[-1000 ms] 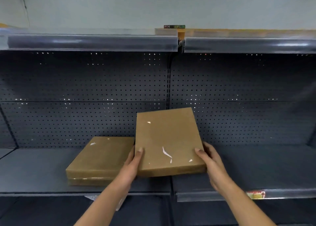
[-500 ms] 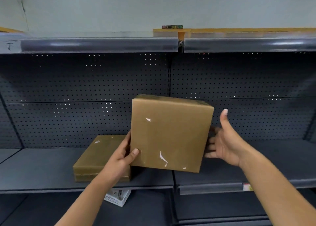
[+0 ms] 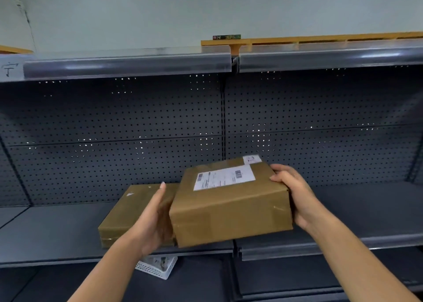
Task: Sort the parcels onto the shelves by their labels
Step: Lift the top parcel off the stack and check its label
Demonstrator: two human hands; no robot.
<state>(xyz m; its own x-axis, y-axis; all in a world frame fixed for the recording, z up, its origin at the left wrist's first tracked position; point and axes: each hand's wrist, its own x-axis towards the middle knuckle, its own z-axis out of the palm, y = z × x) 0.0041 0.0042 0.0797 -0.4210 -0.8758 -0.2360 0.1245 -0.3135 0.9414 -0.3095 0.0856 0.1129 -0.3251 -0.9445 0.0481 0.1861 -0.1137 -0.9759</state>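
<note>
Held parcel sits right of the parcel on the shelf, overlapping its right edge.

I am turning the parcel over between my fingers: a second ago its plain face was toward me, half a second ago it was standing nearly upright, and now its label is facing up. My right hand, open beside it a moment ago, is gripping its far right corner again, while my left hand is pressing flat against its left side.
</note>
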